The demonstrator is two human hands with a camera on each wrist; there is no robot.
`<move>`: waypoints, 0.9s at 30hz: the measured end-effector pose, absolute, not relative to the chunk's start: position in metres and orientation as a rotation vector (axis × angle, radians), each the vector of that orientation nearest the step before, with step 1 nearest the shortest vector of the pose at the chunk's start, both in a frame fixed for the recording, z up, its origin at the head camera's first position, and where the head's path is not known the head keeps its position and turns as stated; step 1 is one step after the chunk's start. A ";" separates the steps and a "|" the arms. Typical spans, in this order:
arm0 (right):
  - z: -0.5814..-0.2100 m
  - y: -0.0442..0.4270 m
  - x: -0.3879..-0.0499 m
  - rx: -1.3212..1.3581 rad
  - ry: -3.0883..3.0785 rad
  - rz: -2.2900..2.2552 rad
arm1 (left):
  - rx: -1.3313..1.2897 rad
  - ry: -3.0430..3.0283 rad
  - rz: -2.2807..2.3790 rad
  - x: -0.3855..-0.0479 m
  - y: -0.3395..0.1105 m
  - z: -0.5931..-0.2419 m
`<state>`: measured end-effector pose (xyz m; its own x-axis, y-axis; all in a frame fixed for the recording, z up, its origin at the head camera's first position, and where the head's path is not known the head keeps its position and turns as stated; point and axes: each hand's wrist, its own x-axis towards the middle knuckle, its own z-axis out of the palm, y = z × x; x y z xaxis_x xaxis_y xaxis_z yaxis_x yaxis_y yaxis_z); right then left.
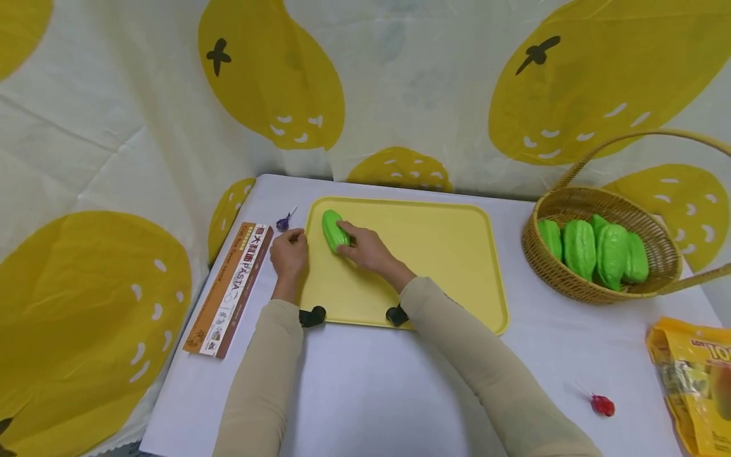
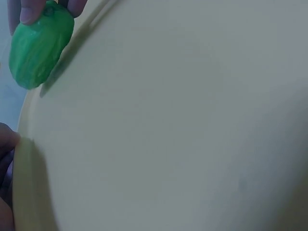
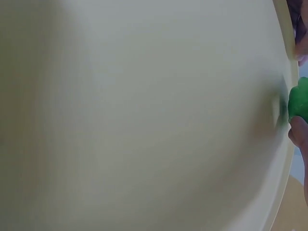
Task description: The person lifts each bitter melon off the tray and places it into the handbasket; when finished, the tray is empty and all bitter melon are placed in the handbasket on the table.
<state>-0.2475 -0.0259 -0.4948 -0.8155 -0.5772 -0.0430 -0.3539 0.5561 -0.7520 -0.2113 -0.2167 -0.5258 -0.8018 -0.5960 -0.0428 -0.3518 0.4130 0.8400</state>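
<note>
A green ribbed fruit (image 1: pixel 335 231), shaped like a star fruit, is over the far left part of a yellow tray (image 1: pixel 434 266). My right hand (image 1: pixel 365 247) grips it, thumb at the near side and fingers over its right side. In the left wrist view the fruit (image 2: pixel 41 48) hangs from the fingertips, its shadow falling on the tray. My left hand (image 1: pixel 290 254) is at the tray's left rim, its fingers curled at the edge. In the right wrist view only part of the fruit (image 3: pixel 299 101) shows.
A wicker basket (image 1: pixel 531 247) with several green fruits (image 1: pixel 579 247) stands at right. Left of the tray are a pasta box (image 1: pixel 231 289) and a purple lollipop (image 1: pixel 283 223). A red lollipop (image 1: pixel 602 405) and a yellow bag (image 1: pixel 693 381) lie at front right. Two black pieces (image 1: pixel 312 316) touch the near rim.
</note>
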 end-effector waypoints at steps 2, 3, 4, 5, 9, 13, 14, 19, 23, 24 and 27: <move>-0.494 -0.024 -0.247 -0.783 2.505 -1.137 | 0.836 -2.408 -1.349 -0.211 -0.217 -0.525; -0.493 -0.023 -0.247 -0.786 2.504 -1.147 | 0.835 -2.407 -1.350 -0.211 -0.217 -0.525; -0.492 -0.022 -0.247 -0.788 2.502 -1.161 | 0.833 -2.406 -1.352 -0.211 -0.217 -0.525; -0.491 -0.021 -0.247 -0.789 2.498 -1.179 | 0.832 -2.403 -1.353 -0.211 -0.217 -0.525; -0.487 -0.014 -0.245 -0.777 2.483 -1.239 | 0.832 -2.407 -1.357 -0.212 -0.218 -0.525; -0.485 -0.006 -0.242 -0.778 2.456 -1.275 | 0.851 -2.415 -1.365 -0.212 -0.218 -0.524; -0.485 -0.004 -0.241 -0.781 2.455 -1.281 | 0.850 -2.416 -1.364 -0.211 -0.218 -0.524; -0.481 0.005 -0.236 -0.777 2.438 -1.335 | 0.835 -2.416 -1.362 -0.212 -0.218 -0.524; -0.477 0.012 -0.230 -0.771 2.418 -1.371 | 0.850 -2.423 -1.356 -0.212 -0.218 -0.526; -0.476 0.014 -0.229 -0.771 2.418 -1.376 | 0.852 -2.424 -1.357 -0.212 -0.219 -0.527; -0.472 0.021 -0.225 -0.774 2.407 -1.406 | 0.842 -2.422 -1.351 -0.212 -0.219 -0.528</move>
<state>-0.2249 0.0210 -0.4719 -0.8282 -0.5580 0.0512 -0.3187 0.3940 -0.8621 -0.2118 -0.2186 -0.5275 -0.8042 -0.5907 -0.0659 -0.3663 0.4053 0.8376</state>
